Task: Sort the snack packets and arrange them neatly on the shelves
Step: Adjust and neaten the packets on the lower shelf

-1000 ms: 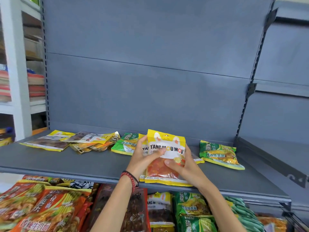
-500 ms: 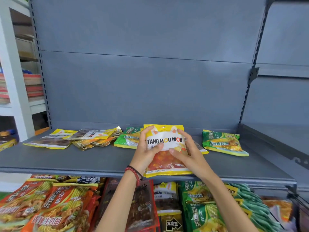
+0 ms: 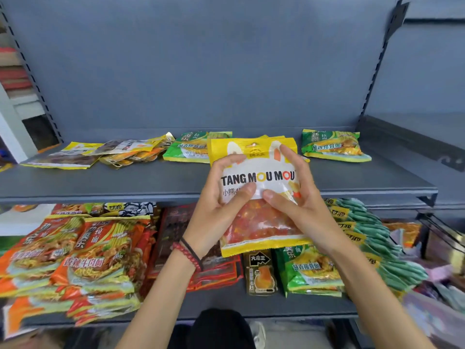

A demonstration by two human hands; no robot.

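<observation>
A yellow and white candy packet (image 3: 259,172) printed TANG MOU MOU is held up in front of the grey upper shelf (image 3: 151,180). My left hand (image 3: 221,205) grips its left side and my right hand (image 3: 297,197) grips its right side, thumbs on the front. More yellow edges show behind its top, so it may be more than one packet. On the upper shelf lie yellow packets (image 3: 83,154) at the left, a green noodle packet (image 3: 191,149) behind the held one, and another green noodle packet (image 3: 332,146) at the right.
The lower shelf (image 3: 226,303) holds orange noodle packets (image 3: 75,253) at the left, dark red packets (image 3: 176,238) in the middle, green noodle packets (image 3: 309,270) and teal packets (image 3: 372,238) at the right. A white rack (image 3: 15,122) stands far left. A neighbouring grey shelf (image 3: 427,132) joins at the right.
Both hands have lifted the candy packet off the upper shelf and drawn it toward me, in front of the shelf edge. The camera has tilted down, showing more of the lower shelf.
</observation>
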